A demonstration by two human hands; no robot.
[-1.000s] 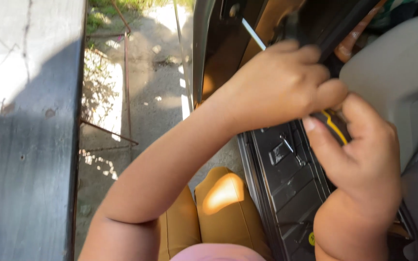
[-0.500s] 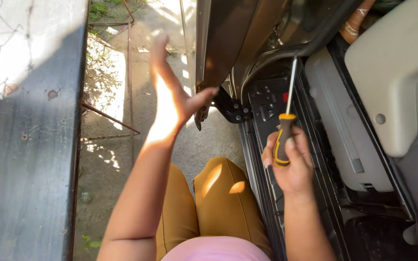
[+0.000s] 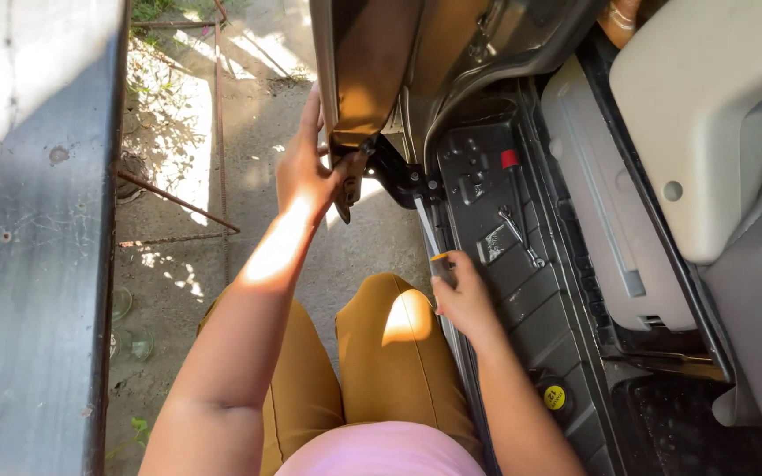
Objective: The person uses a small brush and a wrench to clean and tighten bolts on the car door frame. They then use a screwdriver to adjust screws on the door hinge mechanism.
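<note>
- Nearest us: our knees in mustard trousers (image 3: 381, 353), pink top at the bottom edge; we crouch at the open vehicle doorway over concrete ground (image 3: 249, 132).
- Right hand (image 3: 462, 298) is closed around the screwdriver (image 3: 434, 251): fingers wrapped on the yellow-and-black handle, shaft pointing up and away along the near edge of the black sill panel (image 3: 522, 264). The tip ends near the door hinge bracket (image 3: 403, 176); we cannot tell if it is seated on anything.
- Left hand (image 3: 310, 172) is further out, fingers pressed against the outer face of the car door (image 3: 368, 79), thumb hooked round its lower corner. It clamps the door edge, nothing loose is in it.
- On the sill panel: a small wrench-like metal piece (image 3: 518, 236) lies flat mid-panel, a red-capped part (image 3: 510, 159) toward the far end, and a yellow round label (image 3: 555, 397) at the near end.
- Beyond the panel: grey seat base trim (image 3: 593, 203), then the pale seat (image 3: 707, 115) at the far right.
- Our read: the step in hand looks like steadying the door while lining the driver up at the hinge area.
- Next move likely calls for holding the door steady and getting the tip square on the fastener before applying torque; a slip would gouge trim or hit the left thumb.
</note>
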